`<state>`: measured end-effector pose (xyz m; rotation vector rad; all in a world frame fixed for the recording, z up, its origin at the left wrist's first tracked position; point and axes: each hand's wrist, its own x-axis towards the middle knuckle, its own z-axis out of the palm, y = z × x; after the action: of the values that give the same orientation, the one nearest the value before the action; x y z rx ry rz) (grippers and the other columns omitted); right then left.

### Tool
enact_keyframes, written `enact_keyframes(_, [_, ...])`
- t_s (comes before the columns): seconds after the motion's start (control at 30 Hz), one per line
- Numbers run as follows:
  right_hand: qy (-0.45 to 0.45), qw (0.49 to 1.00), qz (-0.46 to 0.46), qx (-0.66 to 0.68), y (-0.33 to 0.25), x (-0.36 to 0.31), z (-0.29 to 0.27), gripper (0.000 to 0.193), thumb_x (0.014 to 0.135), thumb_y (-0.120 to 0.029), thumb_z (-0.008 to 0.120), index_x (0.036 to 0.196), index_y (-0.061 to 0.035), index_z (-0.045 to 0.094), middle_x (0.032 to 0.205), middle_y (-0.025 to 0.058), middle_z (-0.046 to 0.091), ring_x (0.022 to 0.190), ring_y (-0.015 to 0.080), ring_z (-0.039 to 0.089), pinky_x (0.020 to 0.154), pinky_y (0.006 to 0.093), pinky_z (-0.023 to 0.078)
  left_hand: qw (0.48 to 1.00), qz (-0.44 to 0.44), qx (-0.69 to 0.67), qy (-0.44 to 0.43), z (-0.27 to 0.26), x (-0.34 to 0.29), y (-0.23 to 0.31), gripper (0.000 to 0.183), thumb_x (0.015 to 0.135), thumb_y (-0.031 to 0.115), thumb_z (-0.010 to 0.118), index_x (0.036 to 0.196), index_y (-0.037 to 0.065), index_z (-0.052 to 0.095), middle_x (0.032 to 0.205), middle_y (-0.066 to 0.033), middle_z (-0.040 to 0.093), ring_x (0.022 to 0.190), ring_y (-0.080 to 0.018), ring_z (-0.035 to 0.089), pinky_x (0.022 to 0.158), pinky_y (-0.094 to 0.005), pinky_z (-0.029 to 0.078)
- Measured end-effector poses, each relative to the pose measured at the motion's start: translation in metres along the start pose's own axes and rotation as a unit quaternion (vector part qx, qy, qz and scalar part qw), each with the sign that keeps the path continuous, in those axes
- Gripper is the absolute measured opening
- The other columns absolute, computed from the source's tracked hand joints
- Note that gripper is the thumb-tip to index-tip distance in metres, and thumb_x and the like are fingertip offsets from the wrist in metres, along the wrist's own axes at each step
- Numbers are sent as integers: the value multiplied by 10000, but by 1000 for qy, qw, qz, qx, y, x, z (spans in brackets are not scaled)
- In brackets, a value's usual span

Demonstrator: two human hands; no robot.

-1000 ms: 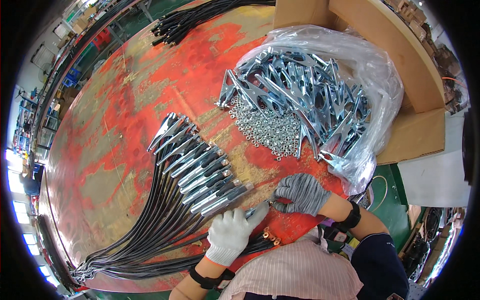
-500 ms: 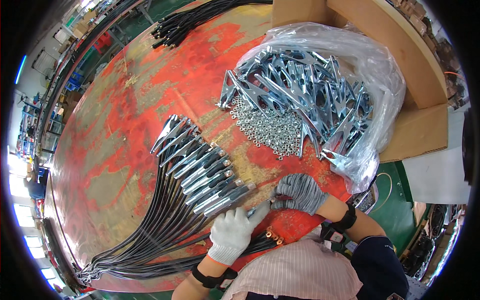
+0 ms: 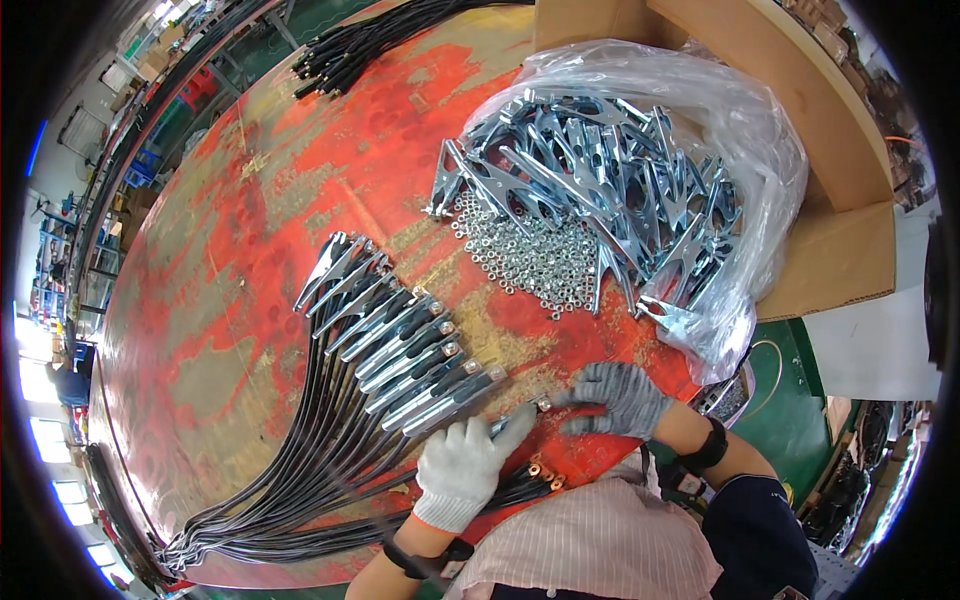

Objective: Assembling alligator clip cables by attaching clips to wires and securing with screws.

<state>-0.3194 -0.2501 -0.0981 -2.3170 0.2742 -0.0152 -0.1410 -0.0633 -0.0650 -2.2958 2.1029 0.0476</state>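
at the lower middle of the frame: two gloved hands meet over a red, worn table (image 3: 250,230)
left hand (image 3: 468,468): white glove, fingers held together and stretched up-right, forefinger tip lying on the end of a metal clamp (image 3: 520,418); cannot tell whether the thumb grips underneath
right hand (image 3: 618,398): grey glove, fingers spread and curled down, fingertips on the table top right beside that same clamp end, where a small brass-coloured bit shows
clamp being handled: low centre, squeezed between the two gloves, mostly covered by them
finished row (image 3: 395,335): silver clamps with black handles laid side by side in a slanting line, centre-left, just above the left hand
black cables (image 3: 300,470): running from that row down to the lower left, gathered in a bunch near the table edge
copper cable ends (image 3: 540,472): a few bare lugs poking out just right of the left glove, bottom centre
nuts (image 3: 535,255): a scatter of small silver ones, centre, between the row and the bag
plastic bag (image 3: 740,160): clear, upper right, lying open and piled with loose bare metal clamps (image 3: 600,170)
cardboard box (image 3: 830,260): brown, at the right edge behind the bag
second cable bundle (image 3: 370,40): black, top centre, well apart from the hands
striped shirt (image 3: 600,545): the person's own, bottom edge
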Motion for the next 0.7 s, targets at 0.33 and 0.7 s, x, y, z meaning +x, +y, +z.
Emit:
enact_keyframes(0.33, [19,983,102,153,-15,-4,-7,306,893,-416,628,983,-125,659,904,79,604,844,270,619,775,380,512,1000,4,7,18,2,3,1,459,815,184,558,1231,376,579,665,-5,493,533,-172,556,457,-317,453])
enact_keyframes(0.7, [0,995,71,-75,-13,-19,-62,345,915,-425,586,1066,-124,663,942,100,650,932,295,637,847,390,504,981,59,84,163,2,14,-5,375,810,214,550,1180,188,606,993,-58,553,876,-218,558,730,-401,484])
